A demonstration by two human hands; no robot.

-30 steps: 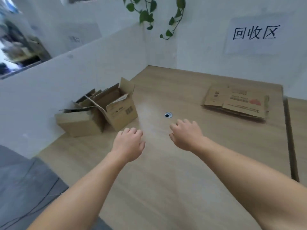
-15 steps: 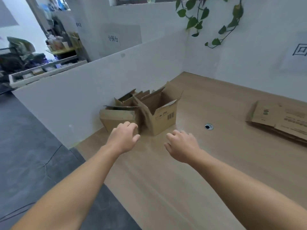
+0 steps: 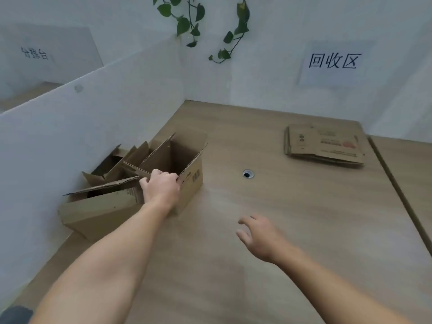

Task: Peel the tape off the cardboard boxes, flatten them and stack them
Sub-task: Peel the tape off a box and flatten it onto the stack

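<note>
Reaching forward since half a second earlier, the left hand (image 3: 161, 189) had closed on the near rim of the open barcode box (image 3: 192, 183), its fingers (image 3: 163, 174) curled over the cardboard edge at the corner. Furthest left, a lower box (image 3: 100, 212) lay against the white partition at the left edge of the tabletop (image 3: 304, 230), flaps ragged and open, touching the barcode box. Further right, the right hand (image 3: 259, 239) hovered over bare wood, fingers (image 3: 245, 221) spread and holding nothing. Near the far right corner sat the flattened stack (image 3: 322, 146). The barcode box looked light and empty, stiff along its corrugated walls but yielding at the folds. A rim or corner grip should lift it. No tape showed clearly enough to locate.
</note>
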